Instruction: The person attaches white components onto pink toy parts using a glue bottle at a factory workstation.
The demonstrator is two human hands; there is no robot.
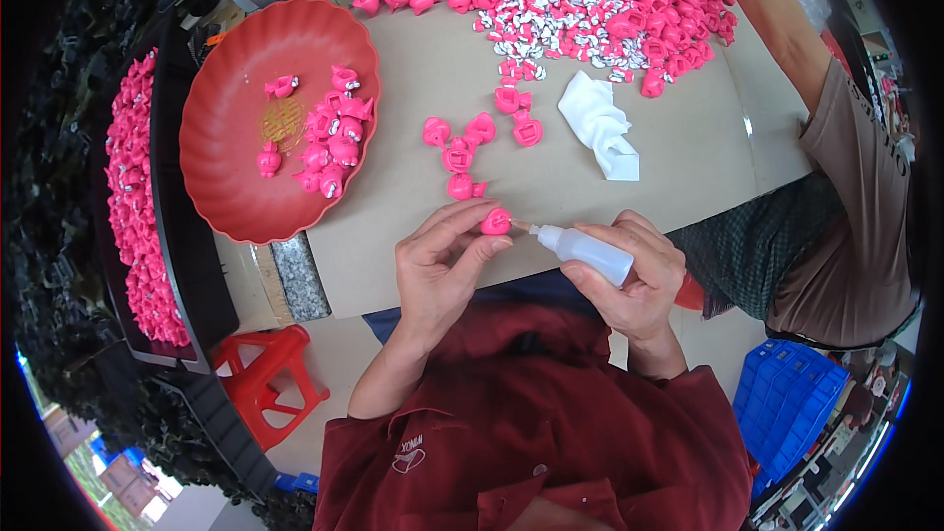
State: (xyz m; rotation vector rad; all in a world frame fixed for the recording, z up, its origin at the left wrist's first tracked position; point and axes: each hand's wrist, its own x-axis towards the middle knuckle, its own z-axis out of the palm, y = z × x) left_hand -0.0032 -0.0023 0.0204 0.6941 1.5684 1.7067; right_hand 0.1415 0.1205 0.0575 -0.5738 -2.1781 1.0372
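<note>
Between the thumb and fingers of my left hand [444,254] is a small pink plastic figure part [497,222], held just above the table's near edge. My right hand [639,273] grips a white squeeze bottle [593,254] tilted on its side, its thin nozzle pointing left at the pink part. The nozzle's tip meets or almost meets the part; I cannot tell which. Just beyond my left hand lie several loose pink parts [459,155], some with their hollow side up. A crumpled white tissue [598,126] rests on the table beyond the bottle.
A red scalloped bowl [221,162] with pink figures stands at the left. Small white-and-pink pieces [556,20] lie before a big pink heap [669,0]. Far left is a black crate [202,265] of pink parts, near a red stool [265,383]. Another person's arm [777,25] reaches in at right.
</note>
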